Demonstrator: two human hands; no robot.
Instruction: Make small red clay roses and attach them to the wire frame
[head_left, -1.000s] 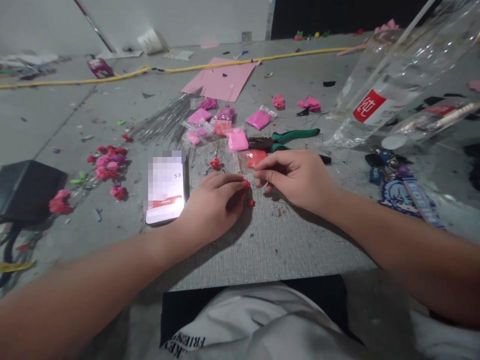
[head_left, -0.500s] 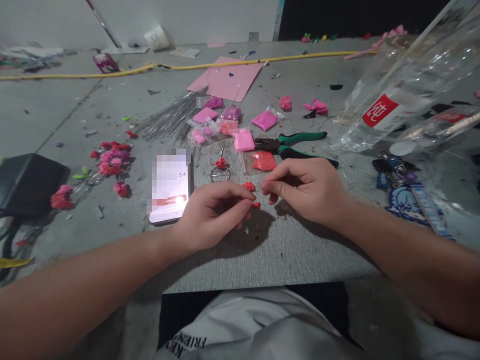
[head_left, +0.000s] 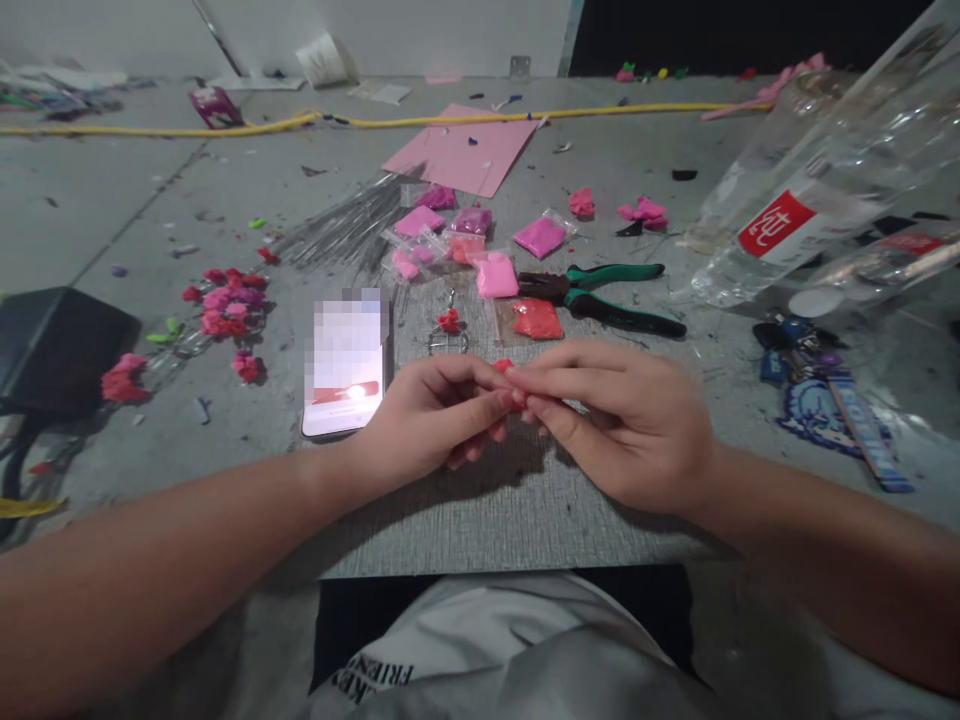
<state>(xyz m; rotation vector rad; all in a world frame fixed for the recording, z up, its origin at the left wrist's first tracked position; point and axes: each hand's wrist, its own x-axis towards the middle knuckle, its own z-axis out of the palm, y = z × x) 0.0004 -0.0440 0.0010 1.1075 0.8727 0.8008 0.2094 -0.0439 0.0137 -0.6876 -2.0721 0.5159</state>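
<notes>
The left hand (head_left: 442, 415) and right hand (head_left: 630, 420) met above the bench (head_left: 465, 530), thumbs and fingers nearly closed, pinching a small piece of red modelling clay (head_left: 517, 401) between their fingertips. Another red clay lump (head_left: 503, 366) showed just behind them. The smartphone (head_left: 345, 385) lay lit beside the left hand. Beyond the right hand, a packet of red clay (head_left: 537, 319) sat in front of the green-handled pliers (head_left: 630, 316), whose handles were spread apart
</notes>
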